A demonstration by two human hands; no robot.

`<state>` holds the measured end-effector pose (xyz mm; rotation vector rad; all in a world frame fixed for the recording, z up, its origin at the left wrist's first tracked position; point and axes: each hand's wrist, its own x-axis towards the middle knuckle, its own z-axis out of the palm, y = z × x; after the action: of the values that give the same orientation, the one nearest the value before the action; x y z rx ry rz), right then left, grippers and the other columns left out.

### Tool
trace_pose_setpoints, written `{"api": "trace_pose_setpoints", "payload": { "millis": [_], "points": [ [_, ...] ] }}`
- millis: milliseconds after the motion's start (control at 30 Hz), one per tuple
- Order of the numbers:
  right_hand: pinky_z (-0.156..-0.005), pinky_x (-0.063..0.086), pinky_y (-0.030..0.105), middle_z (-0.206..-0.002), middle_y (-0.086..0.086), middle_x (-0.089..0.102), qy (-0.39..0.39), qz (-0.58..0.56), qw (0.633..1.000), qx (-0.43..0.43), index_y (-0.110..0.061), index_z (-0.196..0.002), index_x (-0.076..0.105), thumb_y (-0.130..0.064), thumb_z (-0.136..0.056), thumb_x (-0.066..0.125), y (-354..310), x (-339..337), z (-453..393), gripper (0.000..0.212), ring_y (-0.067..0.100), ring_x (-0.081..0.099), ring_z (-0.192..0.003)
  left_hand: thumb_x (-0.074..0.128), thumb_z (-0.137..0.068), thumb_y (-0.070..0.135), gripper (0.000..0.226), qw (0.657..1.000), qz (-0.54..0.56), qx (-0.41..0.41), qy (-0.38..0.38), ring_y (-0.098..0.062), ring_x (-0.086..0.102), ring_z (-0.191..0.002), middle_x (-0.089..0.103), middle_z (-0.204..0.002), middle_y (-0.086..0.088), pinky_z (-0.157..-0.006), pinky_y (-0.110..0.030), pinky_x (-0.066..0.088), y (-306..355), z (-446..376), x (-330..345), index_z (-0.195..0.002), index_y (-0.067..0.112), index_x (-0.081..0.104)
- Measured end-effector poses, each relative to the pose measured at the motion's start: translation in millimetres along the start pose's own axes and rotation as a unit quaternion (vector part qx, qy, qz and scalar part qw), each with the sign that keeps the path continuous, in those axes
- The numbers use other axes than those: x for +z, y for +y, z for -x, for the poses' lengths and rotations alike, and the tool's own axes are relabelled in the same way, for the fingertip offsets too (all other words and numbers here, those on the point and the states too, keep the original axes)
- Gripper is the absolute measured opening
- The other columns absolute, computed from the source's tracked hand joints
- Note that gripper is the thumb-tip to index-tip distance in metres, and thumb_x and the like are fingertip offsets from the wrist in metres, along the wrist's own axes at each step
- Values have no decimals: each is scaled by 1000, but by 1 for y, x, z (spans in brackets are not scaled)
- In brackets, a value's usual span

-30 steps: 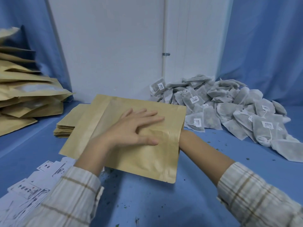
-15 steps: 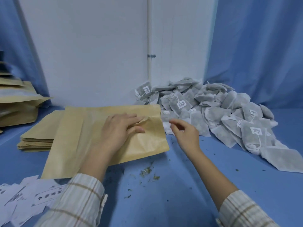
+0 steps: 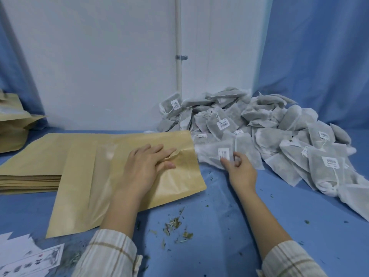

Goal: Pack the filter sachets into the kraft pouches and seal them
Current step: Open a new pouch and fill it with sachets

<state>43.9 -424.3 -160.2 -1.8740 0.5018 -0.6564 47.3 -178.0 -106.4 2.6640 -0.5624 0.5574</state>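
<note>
On the blue desk [image 3: 219, 226] the left hand [image 3: 145, 166] lies flat, fingers straight, pressing the kraft pouch [image 3: 111, 176] near its mouth. To the right, the right hand [image 3: 238, 168] pinches the nearest filter sachet [image 3: 211, 154] at the edge of the sachet pile [image 3: 279, 136].

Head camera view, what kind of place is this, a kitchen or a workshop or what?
Probably a small hand-packing workstation, not a kitchen: a heap of labelled filter sachets, a stack of flat kraft pouches and loose printed labels on a blue-covered table.
</note>
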Motion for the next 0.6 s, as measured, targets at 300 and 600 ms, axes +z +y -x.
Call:
{"api": "trace_pose_setpoints", "payload": {
  "millis": [300,600],
  "points": [
    [-68,57,26,-86,3,71,-149,-261,954,-15,-18,-109,62,-20,-71,80,-28,-21,10,42,19,70,-64,52,-84,50,46,1000,19,-12,9,-25,35,-136,45,-145,5,-110,-36,23,1,-1,-6,-130,43,50],
    [-54,43,9,-60,-20,61,-368,-73,920,-114,-18,-67,66,0,-84,59,-57,1,27,26,-2,54,-59,51,-76,51,52,991,117,59,18,-25,52,-122,63,-125,3,-103,-39,35,24,-3,-11,-123,32,62]
  ]
}}
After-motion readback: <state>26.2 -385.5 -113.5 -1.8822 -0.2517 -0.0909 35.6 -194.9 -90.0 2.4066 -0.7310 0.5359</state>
